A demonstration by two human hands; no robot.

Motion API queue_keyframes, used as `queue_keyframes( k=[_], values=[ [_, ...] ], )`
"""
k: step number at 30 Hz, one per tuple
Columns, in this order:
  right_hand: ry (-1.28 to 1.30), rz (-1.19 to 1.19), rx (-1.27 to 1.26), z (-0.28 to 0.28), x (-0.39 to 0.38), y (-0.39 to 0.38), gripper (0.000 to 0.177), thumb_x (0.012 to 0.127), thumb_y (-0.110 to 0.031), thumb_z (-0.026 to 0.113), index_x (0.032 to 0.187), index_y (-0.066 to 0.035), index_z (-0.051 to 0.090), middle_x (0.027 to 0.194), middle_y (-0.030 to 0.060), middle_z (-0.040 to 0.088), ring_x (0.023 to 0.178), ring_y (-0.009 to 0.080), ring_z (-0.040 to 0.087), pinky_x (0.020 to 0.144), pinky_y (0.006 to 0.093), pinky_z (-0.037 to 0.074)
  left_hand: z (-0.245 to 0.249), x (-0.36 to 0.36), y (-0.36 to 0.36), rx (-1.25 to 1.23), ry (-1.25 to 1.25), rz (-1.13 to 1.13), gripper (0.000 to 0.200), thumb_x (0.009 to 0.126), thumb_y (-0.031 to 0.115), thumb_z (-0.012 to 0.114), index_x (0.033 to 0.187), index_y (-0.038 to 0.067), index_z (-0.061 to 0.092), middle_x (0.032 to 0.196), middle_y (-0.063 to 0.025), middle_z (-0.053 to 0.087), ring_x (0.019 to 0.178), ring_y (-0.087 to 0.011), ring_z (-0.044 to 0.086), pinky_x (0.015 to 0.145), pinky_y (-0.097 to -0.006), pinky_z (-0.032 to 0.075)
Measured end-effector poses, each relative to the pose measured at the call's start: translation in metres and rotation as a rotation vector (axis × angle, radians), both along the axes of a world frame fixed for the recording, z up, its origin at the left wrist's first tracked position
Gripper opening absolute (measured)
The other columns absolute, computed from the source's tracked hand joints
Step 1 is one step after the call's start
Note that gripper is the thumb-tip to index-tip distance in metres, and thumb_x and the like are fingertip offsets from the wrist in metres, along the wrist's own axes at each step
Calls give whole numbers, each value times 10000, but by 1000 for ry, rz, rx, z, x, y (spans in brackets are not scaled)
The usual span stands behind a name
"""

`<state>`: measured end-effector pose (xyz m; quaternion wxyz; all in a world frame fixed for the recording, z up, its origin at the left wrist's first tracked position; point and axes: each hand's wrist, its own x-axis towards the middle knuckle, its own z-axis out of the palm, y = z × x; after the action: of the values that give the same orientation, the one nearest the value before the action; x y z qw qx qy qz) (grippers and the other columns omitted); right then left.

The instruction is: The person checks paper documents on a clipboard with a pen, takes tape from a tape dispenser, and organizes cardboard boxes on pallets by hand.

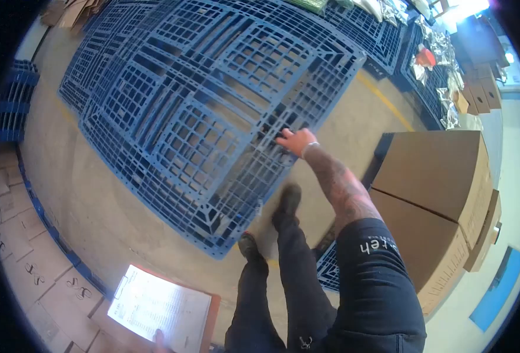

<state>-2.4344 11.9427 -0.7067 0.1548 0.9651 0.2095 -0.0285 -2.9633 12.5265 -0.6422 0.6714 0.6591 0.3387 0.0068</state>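
My right hand (297, 143) reaches down to the near edge of a large blue plastic pallet (204, 138) with an open grid deck. Its fingers curl at the edge bars, and the fingertips are partly lost against the grid. In my left hand (159, 339), at the bottom of the view, is a brown clipboard (213, 320) with a white printed sheet (154, 306) on it. The thumb lies over the sheet's lower edge, while the other fingers are hidden beneath. The print is too small and bright to read.
Large cardboard boxes (430, 170) stand close on my right. Cartons with black markings (36, 273) lie along the left, near stacked blue pallets (16, 100). Foil-wrapped goods (442, 53) rest on pallets at the back right. My shoes (289, 200) are beside the large pallet.
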Motion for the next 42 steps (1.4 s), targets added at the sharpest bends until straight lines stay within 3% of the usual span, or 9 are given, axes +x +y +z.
queue_keyframes(
  k=[7, 14, 23, 26, 29, 32, 33, 34, 42],
  values=[
    [-274, -149, -55, -51, -12, 14, 390, 844, -167, 511, 1215, -267, 449, 1315, 77, 441, 657, 238, 652, 527, 385, 479, -91, 31, 109, -466, 21, 151, 545, 942, 358, 463, 1321, -27, 385, 1214, -184, 525, 1103, -307, 518, 950, -431, 427],
    [-351, -457, 217, 20, -125, 30, 417, 826, -131, 519, 1235, -159, 444, 1370, 140, 389, 703, 354, 637, 623, 463, 518, -14, 82, 71, -320, -65, 113, 452, 915, 199, 442, 1257, -92, 383, 1199, -233, 512, 1062, -322, 544, 888, -430, 449],
    [-56, -865, 741, 72, -251, 108, 268, 811, -280, 592, 967, -64, 624, 976, 168, 614, 869, 356, 609, 752, 444, 495, 117, 147, 52, -273, -136, -89, 342, 897, 82, 495, 1195, -82, 455, 1086, -167, 561, 988, -250, 580, 825, -358, 481],
    [-302, -870, 923, 93, -323, 162, 272, 818, -295, 590, 897, -39, 643, 896, 172, 640, 837, 363, 615, 744, 432, 494, 154, 161, 53, -357, -315, -241, 410, 889, 53, 505, 1263, -78, 399, 1211, -180, 521, 1054, -261, 558, 866, -361, 470],
    [4, -963, 1027, 158, -387, 235, 336, 828, -357, 605, 891, -28, 631, 806, 149, 643, 752, 311, 631, 716, 389, 489, 230, 176, 66, -341, -435, -479, 457, 881, 30, 505, 1300, -79, 361, 1266, -174, 485, 1127, -259, 504, 955, -374, 409],
    [-127, -706, 1762, 218, -433, 282, 395, 820, -384, 648, 923, -9, 579, 777, 84, 603, 671, 162, 549, 659, 323, 466, 310, 171, 62, -381, -521, -753, 487, 875, 45, 516, 1315, -74, 346, 1311, -174, 443, 1158, -257, 473, 977, -371, 382],
    [-62, -785, 1732, 312, -440, 267, 395, 820, -384, 648, 923, -9, 579, 777, 84, 603, 671, 162, 549, 659, 323, 466, 385, 189, 36, -450, -444, -747, 477, 865, 27, 522, 1301, -81, 359, 1290, -175, 464, 1138, -252, 488, 970, -362, 387],
    [-92, -771, 1695, 343, -458, 275, 358, 824, -339, 654, 911, 0, 576, 773, 86, 606, 678, 159, 553, 657, 314, 468, 386, 188, 39, -389, -480, -801, 452, 866, 44, 534, 1278, -81, 395, 1258, -167, 498, 1100, -236, 518, 938, -343, 414],
    [-401, -1007, 1432, 427, -508, 267, 268, 824, -240, 667, 881, 3, 570, 745, 102, 617, 679, 146, 579, 650, 294, 471, 473, 209, 35, -448, -515, -927, 394, 867, 63, 548, 1227, -72, 464, 1187, -158, 564, 1031, -215, 571, 892, -321, 450]
  ],
)
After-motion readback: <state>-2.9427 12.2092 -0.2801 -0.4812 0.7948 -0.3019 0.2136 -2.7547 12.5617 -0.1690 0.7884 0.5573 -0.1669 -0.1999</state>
